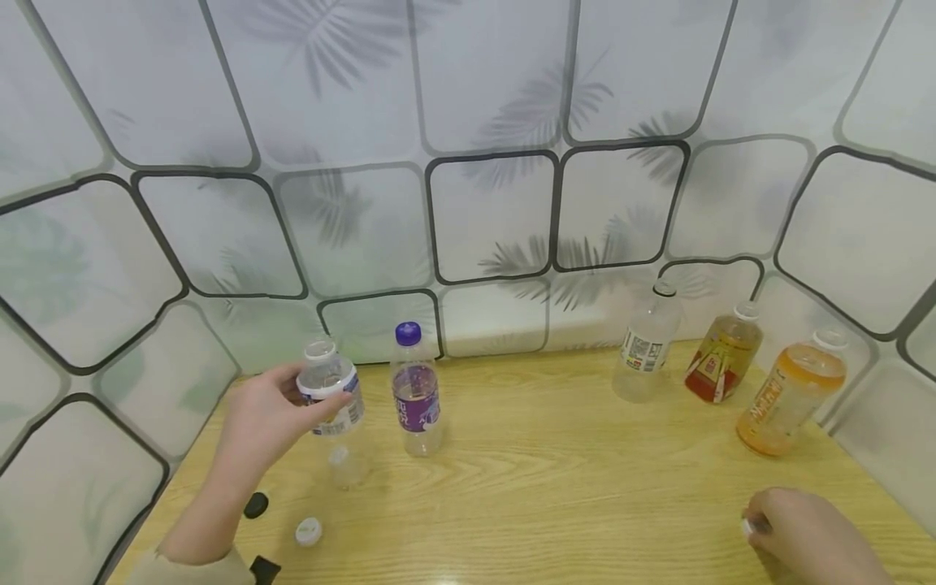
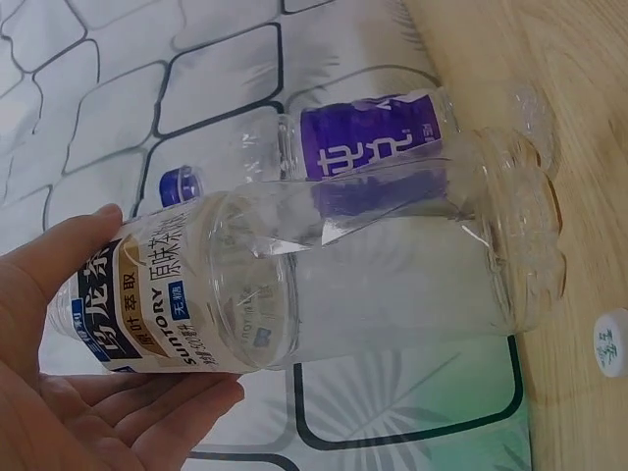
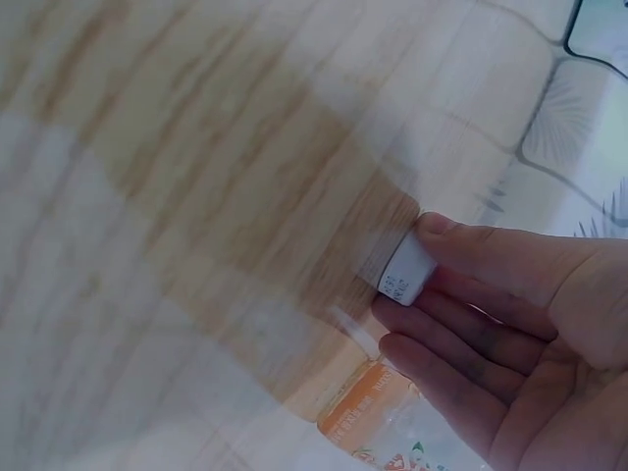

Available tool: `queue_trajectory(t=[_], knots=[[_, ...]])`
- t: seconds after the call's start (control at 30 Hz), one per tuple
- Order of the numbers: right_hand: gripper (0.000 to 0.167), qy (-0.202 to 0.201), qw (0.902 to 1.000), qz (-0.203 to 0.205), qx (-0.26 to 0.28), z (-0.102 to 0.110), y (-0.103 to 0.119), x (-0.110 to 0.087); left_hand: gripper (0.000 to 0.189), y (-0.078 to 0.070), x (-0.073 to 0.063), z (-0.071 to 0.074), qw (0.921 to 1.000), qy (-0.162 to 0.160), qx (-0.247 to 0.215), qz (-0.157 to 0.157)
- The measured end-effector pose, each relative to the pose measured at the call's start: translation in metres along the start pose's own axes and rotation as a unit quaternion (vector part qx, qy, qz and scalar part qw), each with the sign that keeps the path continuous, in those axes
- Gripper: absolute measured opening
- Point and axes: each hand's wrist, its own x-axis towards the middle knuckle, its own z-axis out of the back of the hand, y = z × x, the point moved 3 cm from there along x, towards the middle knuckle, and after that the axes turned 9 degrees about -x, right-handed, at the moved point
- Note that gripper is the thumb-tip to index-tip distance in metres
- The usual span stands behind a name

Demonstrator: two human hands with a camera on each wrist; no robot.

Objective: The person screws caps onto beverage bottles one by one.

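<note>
My left hand (image 1: pixel 256 422) grips an upright clear plastic bottle (image 1: pixel 347 459) around its labelled upper part. Thumb and fingers lie on either side of its white and dark label (image 2: pixel 157 280) in the left wrist view. Whether its base touches the table is hard to tell. Just right of it stands a clear bottle with a purple label and purple cap (image 1: pixel 418 398). At the right front, low over the table, my right hand (image 1: pixel 808 532) pinches a white bottle cap (image 3: pixel 407 270) between thumb and fingers.
On the wooden table (image 1: pixel 534 471), a black cap (image 1: pixel 256 505) and a white cap (image 1: pixel 309 532) lie near my left forearm. At the right stand a clear bottle (image 1: pixel 647 345), a red-labelled bottle (image 1: pixel 724 353) and an orange-labelled bottle (image 1: pixel 793 394). A patterned wall (image 1: pixel 490 219) borders the table.
</note>
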Motion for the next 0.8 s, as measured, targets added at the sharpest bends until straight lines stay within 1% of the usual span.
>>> queue_trajectory(t=[0.13,0.27,0.37,0.5,0.8], knots=[[0.015,-0.001,1.0000,0.004,-0.001,0.002,0.002,-0.002,0.070,-0.010,-0.003,-0.005,0.9999,0.011,-0.006,-0.005],[0.014,-0.009,0.9999,0.004,0.001,0.004,0.003,-0.003,0.072,-0.018,-0.006,-0.011,0.9997,0.020,-0.010,-0.007],[0.013,-0.013,0.9999,0.002,-0.001,0.004,0.002,-0.002,0.075,-0.022,-0.006,-0.015,0.9994,0.030,-0.017,-0.003],[0.012,-0.013,0.9999,0.001,-0.007,0.004,0.003,-0.001,0.075,-0.029,-0.009,-0.020,0.9987,0.040,-0.031,0.001],[0.012,-0.010,0.9999,-0.001,-0.006,0.005,0.004,-0.002,0.070,-0.049,-0.011,-0.035,0.9961,0.058,-0.063,-0.019]])
